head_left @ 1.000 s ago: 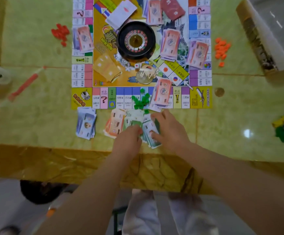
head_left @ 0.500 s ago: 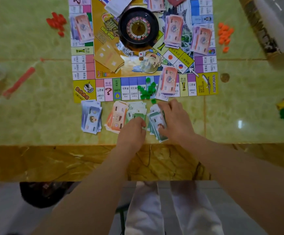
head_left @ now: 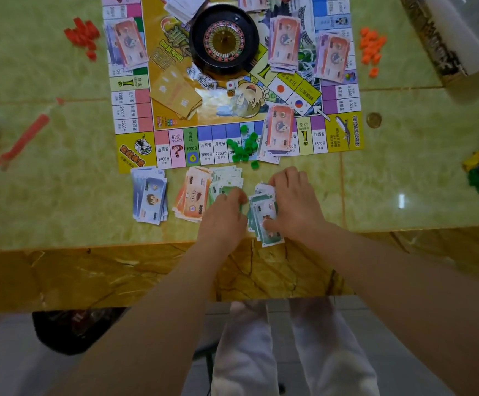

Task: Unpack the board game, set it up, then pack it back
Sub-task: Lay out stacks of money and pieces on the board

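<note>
Below board (head_left: 135, 150) | left hand (head_left: 224, 218): pale-green notes (head_left: 228, 178) | right hand (head_left: 295, 204): fanned teal notes (head_left: 259, 208)

Left hand (head_left: 224, 221): bare.
Right hand (head_left: 295, 204): bare.
Forearms (head_left: 161, 295): bare along the whole visible length.
Trousers (head_left: 244, 352): pale, whitish cloth, loose, softly creased, on both legs.

A game board (head_left: 232, 90) lies flat on the green table (head_left: 404, 181), with a black spinning wheel (head_left: 223, 38) on top of it. Near the table's front edge sit a blue money pile (head_left: 149, 195) and an orange money pile (head_left: 192, 198). The left hand (head_left: 224, 215) is on the green money pile (head_left: 227, 178), fingers bent down. The right hand (head_left: 295, 201) holds the dark green money stack (head_left: 264, 221), thumb on top. Little green houses (head_left: 244, 150) lie just beyond them, on the board's edge.
</note>
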Action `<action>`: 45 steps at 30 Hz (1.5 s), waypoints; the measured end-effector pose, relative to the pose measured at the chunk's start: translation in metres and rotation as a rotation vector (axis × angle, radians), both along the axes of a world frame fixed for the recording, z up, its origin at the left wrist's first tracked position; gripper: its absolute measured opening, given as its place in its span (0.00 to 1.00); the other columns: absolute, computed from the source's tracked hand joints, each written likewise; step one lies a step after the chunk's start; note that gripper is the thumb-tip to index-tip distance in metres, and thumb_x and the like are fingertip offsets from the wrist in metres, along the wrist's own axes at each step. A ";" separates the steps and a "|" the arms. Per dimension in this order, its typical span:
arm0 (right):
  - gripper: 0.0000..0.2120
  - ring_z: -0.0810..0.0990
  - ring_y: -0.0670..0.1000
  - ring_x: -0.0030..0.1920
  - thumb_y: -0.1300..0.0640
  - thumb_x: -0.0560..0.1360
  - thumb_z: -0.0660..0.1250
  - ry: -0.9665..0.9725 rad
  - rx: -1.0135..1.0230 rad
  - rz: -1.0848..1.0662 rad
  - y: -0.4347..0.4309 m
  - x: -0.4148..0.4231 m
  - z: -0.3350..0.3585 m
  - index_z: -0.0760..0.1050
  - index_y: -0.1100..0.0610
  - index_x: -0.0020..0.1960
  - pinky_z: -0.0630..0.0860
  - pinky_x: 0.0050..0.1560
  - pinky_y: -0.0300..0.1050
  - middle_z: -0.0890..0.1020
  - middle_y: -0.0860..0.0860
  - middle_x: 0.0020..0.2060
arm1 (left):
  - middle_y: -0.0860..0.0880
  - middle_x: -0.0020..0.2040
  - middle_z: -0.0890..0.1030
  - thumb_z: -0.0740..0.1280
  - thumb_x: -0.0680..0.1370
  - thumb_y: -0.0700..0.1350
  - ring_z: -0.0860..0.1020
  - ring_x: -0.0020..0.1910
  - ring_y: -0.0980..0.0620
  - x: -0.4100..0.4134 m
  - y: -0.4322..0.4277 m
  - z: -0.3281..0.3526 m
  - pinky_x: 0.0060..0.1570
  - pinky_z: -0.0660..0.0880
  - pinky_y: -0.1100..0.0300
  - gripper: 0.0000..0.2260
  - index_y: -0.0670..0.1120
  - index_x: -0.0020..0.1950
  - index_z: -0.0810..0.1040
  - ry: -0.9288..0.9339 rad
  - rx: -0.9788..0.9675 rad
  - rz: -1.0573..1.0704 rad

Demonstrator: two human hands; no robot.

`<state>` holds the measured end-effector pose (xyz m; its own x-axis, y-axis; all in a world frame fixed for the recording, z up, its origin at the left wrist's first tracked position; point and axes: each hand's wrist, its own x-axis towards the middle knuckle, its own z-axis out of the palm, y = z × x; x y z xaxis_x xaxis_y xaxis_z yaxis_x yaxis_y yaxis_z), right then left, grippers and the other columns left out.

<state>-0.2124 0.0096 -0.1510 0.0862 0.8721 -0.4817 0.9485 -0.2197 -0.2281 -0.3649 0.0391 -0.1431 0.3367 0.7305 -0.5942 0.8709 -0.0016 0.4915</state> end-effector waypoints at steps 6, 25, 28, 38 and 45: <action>0.36 0.69 0.53 0.60 0.53 0.68 0.76 0.116 -0.005 -0.051 -0.007 -0.006 0.003 0.61 0.57 0.69 0.68 0.58 0.45 0.70 0.54 0.62 | 0.45 0.55 0.74 0.62 0.77 0.39 0.74 0.51 0.45 0.000 -0.004 -0.001 0.45 0.69 0.55 0.15 0.49 0.63 0.69 0.002 0.016 -0.021; 0.30 0.82 0.51 0.47 0.65 0.67 0.77 0.672 -0.175 -0.416 -0.011 0.022 0.011 0.61 0.54 0.58 0.81 0.38 0.44 0.81 0.54 0.51 | 0.49 0.56 0.72 0.70 0.75 0.48 0.74 0.51 0.49 0.004 -0.002 0.009 0.48 0.74 0.55 0.18 0.51 0.63 0.71 -0.017 0.025 -0.009; 0.32 0.83 0.48 0.46 0.68 0.67 0.76 0.823 -0.290 -0.478 -0.003 0.033 0.023 0.59 0.53 0.59 0.80 0.38 0.40 0.81 0.54 0.50 | 0.51 0.56 0.77 0.69 0.76 0.46 0.76 0.53 0.53 0.014 0.001 0.018 0.50 0.74 0.60 0.20 0.49 0.68 0.73 -0.250 -0.074 0.167; 0.25 0.82 0.55 0.50 0.65 0.69 0.75 0.949 -0.265 -0.789 0.006 0.060 0.053 0.68 0.60 0.61 0.80 0.54 0.52 0.80 0.60 0.52 | 0.48 0.44 0.84 0.70 0.76 0.37 0.83 0.37 0.55 0.052 0.018 0.048 0.35 0.78 0.64 0.05 0.45 0.50 0.81 -0.474 -0.357 0.616; 0.09 0.83 0.56 0.46 0.65 0.69 0.75 1.084 -0.254 -0.872 0.010 0.075 0.056 0.77 0.60 0.47 0.79 0.56 0.53 0.84 0.58 0.43 | 0.42 0.47 0.81 0.59 0.79 0.37 0.80 0.43 0.46 0.084 0.023 0.061 0.43 0.79 0.53 0.08 0.43 0.55 0.76 -0.678 -0.700 0.850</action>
